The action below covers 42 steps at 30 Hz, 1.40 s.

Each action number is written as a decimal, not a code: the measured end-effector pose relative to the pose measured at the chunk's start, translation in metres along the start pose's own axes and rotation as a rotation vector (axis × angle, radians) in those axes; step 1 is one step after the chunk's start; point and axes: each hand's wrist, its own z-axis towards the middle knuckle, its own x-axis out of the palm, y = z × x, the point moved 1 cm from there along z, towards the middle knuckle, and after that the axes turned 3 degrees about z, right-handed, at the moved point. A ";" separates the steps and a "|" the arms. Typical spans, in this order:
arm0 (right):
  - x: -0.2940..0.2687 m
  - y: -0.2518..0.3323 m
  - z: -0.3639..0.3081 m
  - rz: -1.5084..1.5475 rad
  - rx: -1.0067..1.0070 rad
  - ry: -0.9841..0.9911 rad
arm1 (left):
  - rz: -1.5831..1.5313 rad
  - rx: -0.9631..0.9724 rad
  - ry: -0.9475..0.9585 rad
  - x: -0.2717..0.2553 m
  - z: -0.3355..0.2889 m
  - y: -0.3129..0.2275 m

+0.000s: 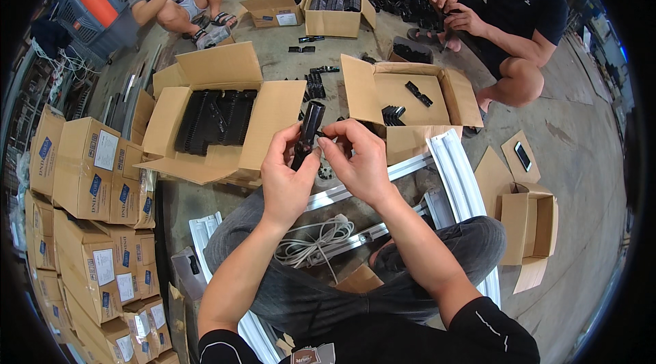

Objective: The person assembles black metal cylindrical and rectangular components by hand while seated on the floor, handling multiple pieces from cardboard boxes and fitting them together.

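Note:
My left hand (282, 176) is wrapped round a glossy black tube-shaped part (311, 121), which stands nearly upright before me. Against the side of that part my right hand (357, 160) is closed in a pinch; a small dark piece at its fingertips is too small to name. Beyond my left hand, an open cardboard box (277, 115) holds rows of black parts (217, 121). Past my right hand, another open box (459, 94) has a few black parts (418, 93) scattered on its bottom. More black pieces (315, 85) lie on the floor between the two boxes.
Stacked cartons (85, 176) rise at the left. White metal profiles (459, 173) and a coiled grey cable (318, 238) lie around my legs. A phone (523, 156) rests on cardboard at the right. Two people sit at the far side, near black heaps (403, 5) and filled boxes (335, 22).

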 end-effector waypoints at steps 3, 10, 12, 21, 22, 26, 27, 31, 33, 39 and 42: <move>0.000 0.000 0.001 -0.014 -0.019 -0.021 | 0.005 0.028 -0.006 0.000 0.000 0.001; 0.001 -0.002 0.000 0.004 0.002 -0.011 | -0.008 -0.004 -0.006 0.000 -0.001 -0.001; 0.003 -0.004 -0.001 0.006 -0.010 -0.015 | -0.022 -0.005 -0.008 0.000 -0.001 0.000; 0.003 0.000 -0.002 -0.011 0.052 0.009 | 0.038 -0.019 0.033 -0.003 -0.001 0.003; 0.003 0.000 -0.002 -0.011 0.052 0.009 | 0.054 0.002 0.028 -0.002 -0.001 0.002; 0.004 -0.001 -0.002 0.007 -0.011 -0.010 | 0.047 -0.008 0.028 -0.003 -0.001 0.001; 0.004 -0.001 -0.001 0.008 -0.024 -0.009 | 0.047 -0.009 0.029 -0.002 -0.001 0.002; 0.004 0.001 -0.001 0.024 -0.027 -0.014 | 0.057 0.038 0.022 -0.002 0.000 0.002; 0.003 0.002 0.000 0.019 -0.017 -0.014 | 0.064 0.027 0.024 -0.002 -0.001 0.003; 0.007 0.003 -0.002 0.079 0.032 -0.087 | 0.060 0.014 0.028 -0.002 -0.002 0.001; 0.007 0.001 -0.003 0.055 0.002 -0.071 | 0.021 0.038 -0.016 -0.001 0.000 -0.001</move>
